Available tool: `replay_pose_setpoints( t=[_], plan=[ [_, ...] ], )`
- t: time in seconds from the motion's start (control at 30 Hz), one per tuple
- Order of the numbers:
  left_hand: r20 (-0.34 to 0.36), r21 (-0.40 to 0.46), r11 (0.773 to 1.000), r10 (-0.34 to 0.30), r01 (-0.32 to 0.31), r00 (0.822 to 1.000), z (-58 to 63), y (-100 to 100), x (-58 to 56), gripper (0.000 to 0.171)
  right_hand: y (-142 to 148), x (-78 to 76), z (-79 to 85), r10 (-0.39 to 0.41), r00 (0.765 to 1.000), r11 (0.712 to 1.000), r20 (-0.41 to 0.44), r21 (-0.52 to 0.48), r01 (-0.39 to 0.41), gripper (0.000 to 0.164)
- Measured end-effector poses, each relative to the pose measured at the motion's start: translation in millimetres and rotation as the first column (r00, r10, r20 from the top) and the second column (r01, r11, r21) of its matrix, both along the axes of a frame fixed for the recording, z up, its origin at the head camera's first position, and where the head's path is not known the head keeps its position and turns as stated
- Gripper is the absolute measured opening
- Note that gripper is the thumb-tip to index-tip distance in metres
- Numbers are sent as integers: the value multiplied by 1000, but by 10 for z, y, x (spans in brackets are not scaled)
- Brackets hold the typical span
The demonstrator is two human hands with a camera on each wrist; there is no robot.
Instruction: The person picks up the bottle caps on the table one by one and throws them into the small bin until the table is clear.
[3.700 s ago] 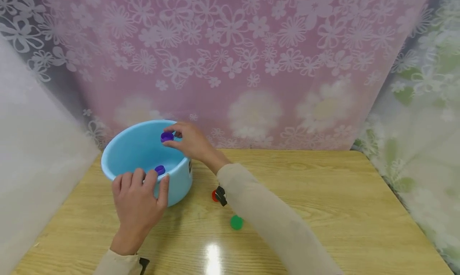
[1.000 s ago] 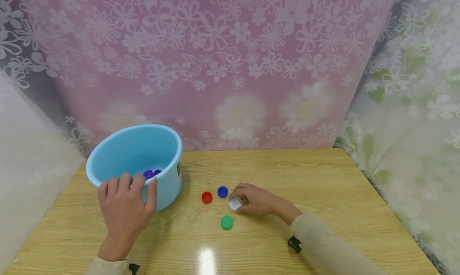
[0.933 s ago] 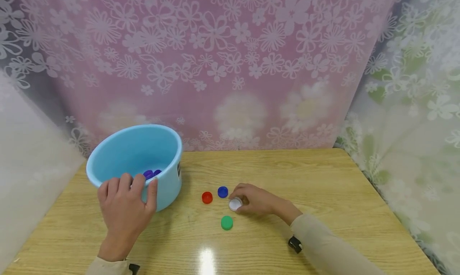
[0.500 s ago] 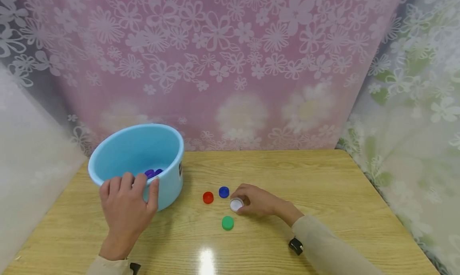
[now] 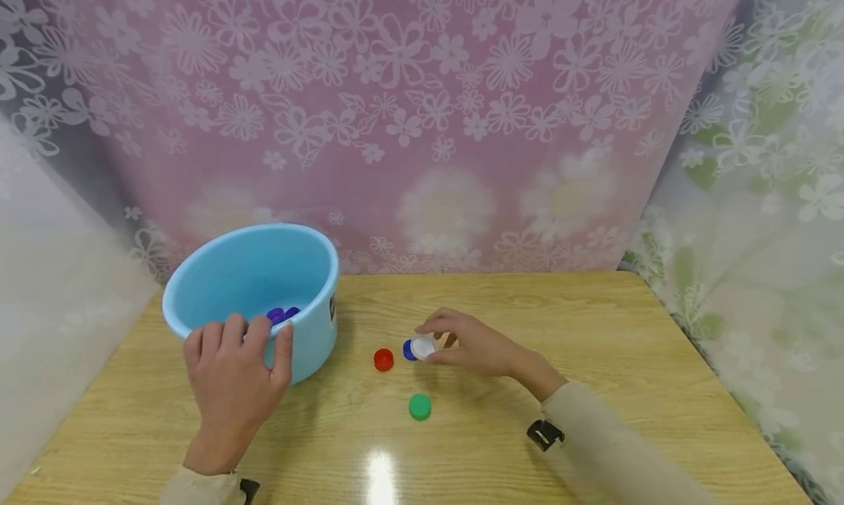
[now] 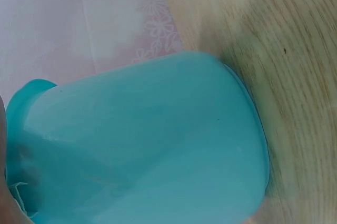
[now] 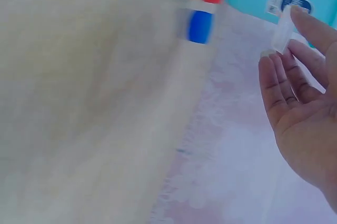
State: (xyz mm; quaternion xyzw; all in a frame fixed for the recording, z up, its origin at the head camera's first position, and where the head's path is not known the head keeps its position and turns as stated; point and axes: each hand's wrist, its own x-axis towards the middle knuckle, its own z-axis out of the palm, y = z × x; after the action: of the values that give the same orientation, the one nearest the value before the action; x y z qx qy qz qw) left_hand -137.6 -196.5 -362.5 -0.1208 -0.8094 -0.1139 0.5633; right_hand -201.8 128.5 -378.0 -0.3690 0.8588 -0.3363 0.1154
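My left hand grips the near rim of a light blue tub, fingers curled over the edge and thumb outside. The tub leans toward me in the head view, and a few purple bottle caps lie inside. Between thumb and fingertips, my right hand pinches a white bottle cap, lifted off the table. The right wrist view shows that white cap edge-on. Behind it in the head view, a blue bottle cap is partly covered. A red bottle cap and a green bottle cap lie nearby.
The wooden table reaches back to a pink flowered curtain. Pale cloth hangs at the left and a leaf-patterned curtain at the right. The tub's wall fills most of the left wrist view.
My right hand first let a purple cap go over the tub, then came to the white cap on the table. Now it has raised the white cap toward the blue one. The left hand still holds the rim.
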Motion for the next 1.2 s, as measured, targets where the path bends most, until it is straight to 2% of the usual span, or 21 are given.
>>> replay_pose_setpoints(
  t=[0.27, 0.5, 0.8, 1.0, 1.2],
  plan=[
    [-2, 2, 1000, 0, 0, 1000, -13, -13, -16, 44, -136, -120, 355, -24, 995, 993, -96, -113, 13, 49],
    [14, 4, 1000, 3, -3, 1000, -24, -7, -13, 43, -291, -224, 531, -95, 985, 975, -147, -214, 62, 47],
    [-14, -2, 1000, 4, -4, 1000, -5, -3, -18, 43, -598, -393, 646, -153, 970, 939, -191, -333, 82, 46],
    [-11, -2, 1000, 9, -9, 1000, -9, -11, -11, 43, -857, -489, 679, -142, 979, 918, -144, -390, 76, 45],
    [11, -6, 1000, 12, -11, 1000, -14, -29, -19, 42, -1091, -540, 739, -129, 983, 910, -127, -410, 66, 44]
  ],
)
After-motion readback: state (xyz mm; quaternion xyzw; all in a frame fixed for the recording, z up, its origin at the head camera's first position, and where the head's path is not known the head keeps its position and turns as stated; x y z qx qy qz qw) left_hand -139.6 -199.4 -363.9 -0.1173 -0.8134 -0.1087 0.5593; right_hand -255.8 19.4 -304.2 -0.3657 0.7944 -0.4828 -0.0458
